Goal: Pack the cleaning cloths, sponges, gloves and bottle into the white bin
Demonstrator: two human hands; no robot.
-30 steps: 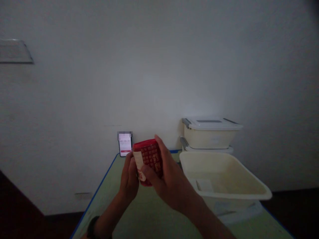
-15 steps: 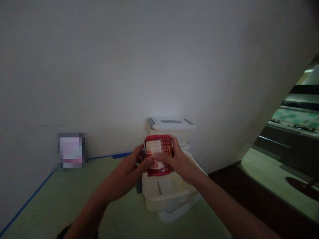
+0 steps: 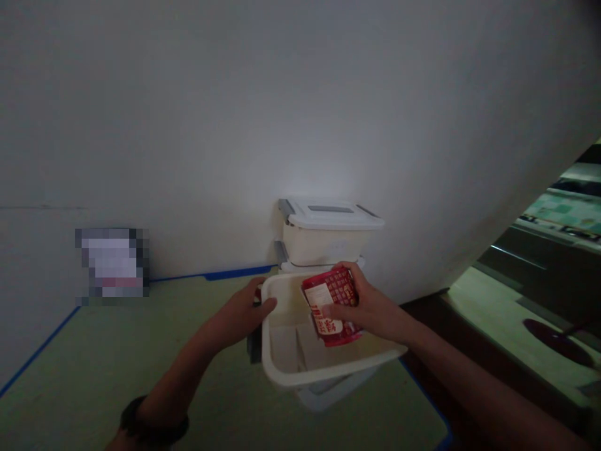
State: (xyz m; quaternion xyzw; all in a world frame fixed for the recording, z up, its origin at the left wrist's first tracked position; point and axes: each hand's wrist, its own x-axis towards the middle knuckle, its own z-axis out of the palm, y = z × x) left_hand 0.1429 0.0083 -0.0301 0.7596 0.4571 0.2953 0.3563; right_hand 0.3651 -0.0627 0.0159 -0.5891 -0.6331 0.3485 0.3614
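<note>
My right hand [image 3: 364, 307] grips a red printed canister [image 3: 334, 307] with a cream label, its thumb across the front. The canister is tilted and held over the open cream plastic storage box [image 3: 291, 376]. Whether it touches the inside of the box I cannot tell. At the box's left wall is my left hand [image 3: 246, 313], closed on the rim with the thumb on top and the fingers around the outside. A low divider or ridge shows on the box floor.
Behind the open box, a lidded white box [image 3: 328, 241] with grey latches stands against the wall. A white lid [image 3: 323, 394] shows under the front of the open box. Blue tape [image 3: 239, 274] edges the green tabletop [image 3: 188, 338]. A blurred-out object [image 3: 115, 263] stands at left.
My left hand has let go of the canister and taken hold of the box rim. The right hand has moved the canister right and lower, tilting it. The view has shifted slightly.
</note>
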